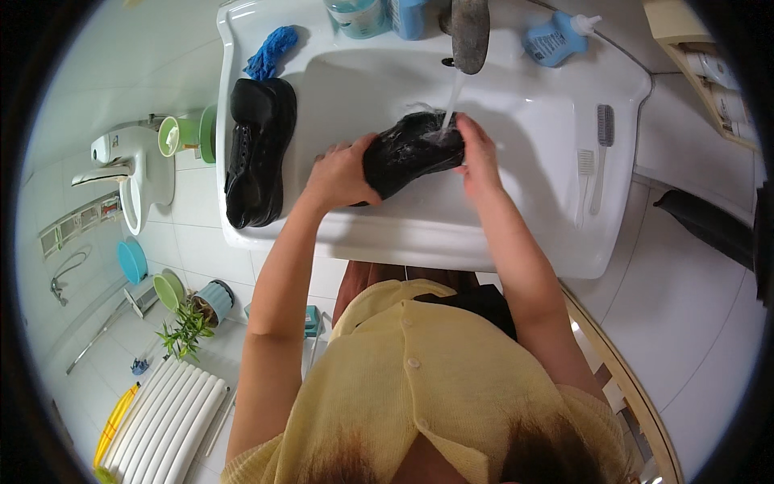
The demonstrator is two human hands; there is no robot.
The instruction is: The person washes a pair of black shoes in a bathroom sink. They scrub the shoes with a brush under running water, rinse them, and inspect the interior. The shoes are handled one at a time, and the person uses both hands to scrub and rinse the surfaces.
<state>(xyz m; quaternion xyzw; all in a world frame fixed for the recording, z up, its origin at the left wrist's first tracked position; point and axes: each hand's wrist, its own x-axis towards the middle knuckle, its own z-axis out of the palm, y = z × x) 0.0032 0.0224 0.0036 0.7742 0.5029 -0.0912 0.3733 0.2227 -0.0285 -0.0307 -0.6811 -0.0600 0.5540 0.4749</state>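
Observation:
Between my two hands, a wet black shoe [411, 151] is held over the white sink basin [375, 78]. Water from the metal faucet [470, 39] runs onto its far right end, where it splashes. My left hand [341, 172] grips the near left end. My right hand [479, 151] holds the other end, fingers around the edge. A second black shoe [260, 151] lies on the sink's left ledge, below a crumpled blue cloth or glove [271, 51]. On the right ledge lie a grey-bristled brush [604, 127] and a smaller white brush [585, 166].
A blue pump bottle [556, 39] lies at the back right. A teal container [357, 17] and a blue bottle [408, 18] stand behind the basin. Green cups [181, 136] are beyond the left edge. A wooden shelf [683, 36] with bottles is at the upper right.

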